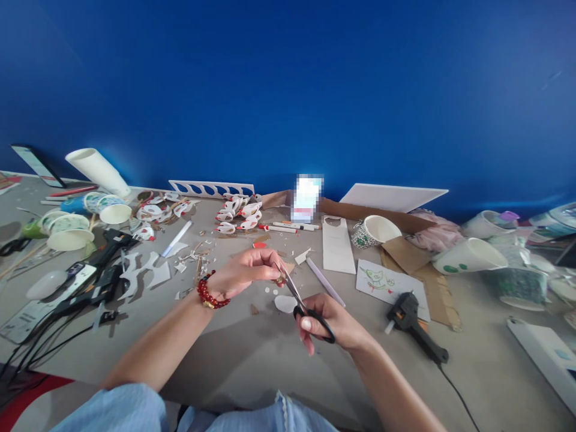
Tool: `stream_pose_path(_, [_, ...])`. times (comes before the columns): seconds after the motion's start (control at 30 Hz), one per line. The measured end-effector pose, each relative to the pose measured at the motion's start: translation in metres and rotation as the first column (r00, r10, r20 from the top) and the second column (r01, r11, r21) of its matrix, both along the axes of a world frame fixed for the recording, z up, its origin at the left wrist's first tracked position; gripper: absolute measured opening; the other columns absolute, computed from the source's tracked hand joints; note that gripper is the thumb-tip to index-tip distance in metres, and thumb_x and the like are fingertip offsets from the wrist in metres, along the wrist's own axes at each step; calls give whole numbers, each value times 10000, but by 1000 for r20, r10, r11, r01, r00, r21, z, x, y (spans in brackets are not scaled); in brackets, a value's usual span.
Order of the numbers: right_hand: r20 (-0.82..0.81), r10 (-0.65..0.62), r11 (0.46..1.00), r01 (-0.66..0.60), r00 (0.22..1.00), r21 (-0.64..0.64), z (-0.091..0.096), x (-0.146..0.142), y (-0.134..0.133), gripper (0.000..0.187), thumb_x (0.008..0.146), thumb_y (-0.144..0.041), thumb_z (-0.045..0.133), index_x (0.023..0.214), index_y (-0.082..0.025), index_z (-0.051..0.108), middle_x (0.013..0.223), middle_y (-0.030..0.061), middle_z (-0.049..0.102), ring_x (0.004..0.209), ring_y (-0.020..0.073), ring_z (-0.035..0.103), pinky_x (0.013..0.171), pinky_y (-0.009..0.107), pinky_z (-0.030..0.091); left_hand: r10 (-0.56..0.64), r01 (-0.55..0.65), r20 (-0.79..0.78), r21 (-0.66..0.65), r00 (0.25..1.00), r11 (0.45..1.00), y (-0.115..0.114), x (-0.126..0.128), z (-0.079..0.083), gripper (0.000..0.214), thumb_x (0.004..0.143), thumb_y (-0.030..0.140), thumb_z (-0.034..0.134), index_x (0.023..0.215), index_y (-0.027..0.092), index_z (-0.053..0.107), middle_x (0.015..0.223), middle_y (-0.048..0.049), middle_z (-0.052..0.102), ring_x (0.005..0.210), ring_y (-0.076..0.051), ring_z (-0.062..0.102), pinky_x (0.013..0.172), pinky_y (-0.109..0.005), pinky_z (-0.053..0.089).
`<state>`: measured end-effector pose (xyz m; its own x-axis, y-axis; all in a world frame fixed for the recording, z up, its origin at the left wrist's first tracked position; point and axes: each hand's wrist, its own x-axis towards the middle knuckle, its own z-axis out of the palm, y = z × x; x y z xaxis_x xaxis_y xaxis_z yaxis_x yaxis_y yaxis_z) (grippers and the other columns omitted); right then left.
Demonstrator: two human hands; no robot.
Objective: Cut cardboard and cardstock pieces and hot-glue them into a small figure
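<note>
My right hand [330,321] grips black-handled scissors [294,287], their blades pointing up and to the left. My left hand [252,270], with a red bead bracelet [207,294] at the wrist, is closed in a pinch right at the blade tips. Whatever its fingertips hold is too small and covered to make out. Below the blades a white oval cutout [285,304] lies on the grey table, with small white discs [271,291] beside it. A lilac stick [326,283] rests just beyond my right hand.
To the right lie a black glue gun [409,318] and a drawing [378,282] on white card. Several white bird-like pieces [238,213] sit at the back. Paper cups [380,231] stand right and left. Cables and a power strip [49,300] occupy the left.
</note>
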<state>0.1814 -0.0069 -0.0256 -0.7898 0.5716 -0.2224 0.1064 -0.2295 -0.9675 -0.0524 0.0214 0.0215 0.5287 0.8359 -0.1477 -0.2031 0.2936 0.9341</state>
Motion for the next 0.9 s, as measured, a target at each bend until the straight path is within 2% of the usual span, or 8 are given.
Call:
stream_pose_path(0.1, [-13,19,1000,-19,1000,-17,-2,1,0,506,807,-613,636,686,-122,620,524,23,633,419,83,469,421,198,250,-22,23,39,-40,999,999,1,1,1,101,756,211,702,750,145,626,864,-48,648,759,-157,626,783,-318,509])
stream_pose_path(0.2, [-16,25,1000,-25,1000,-13,-3,2,0,511,810,-615,633,702,-115,629,528,26,643,413,83,467,422,200,258,-27,30,46,-61,999,998,1,1,-1,98,751,215,705,755,146,635,852,-50,656,763,-166,637,775,-314,508])
stream_pose_path(0.67, [-17,32,999,-33,999,-35,-5,3,1,499,794,-611,651,686,-125,613,538,17,627,449,101,543,439,193,317,-60,64,70,-63,996,996,3,-1,-3,81,760,200,694,758,147,633,854,-51,662,764,-167,639,767,-309,505])
stream_pose_path(0.9, [-6,-22,1000,22,1000,-19,-9,3,0,459,783,-572,688,642,-151,571,532,-3,595,441,90,517,430,188,332,-43,46,47,-59,998,997,3,-1,-1,79,766,187,687,752,144,623,858,-49,660,752,-153,628,775,-313,508])
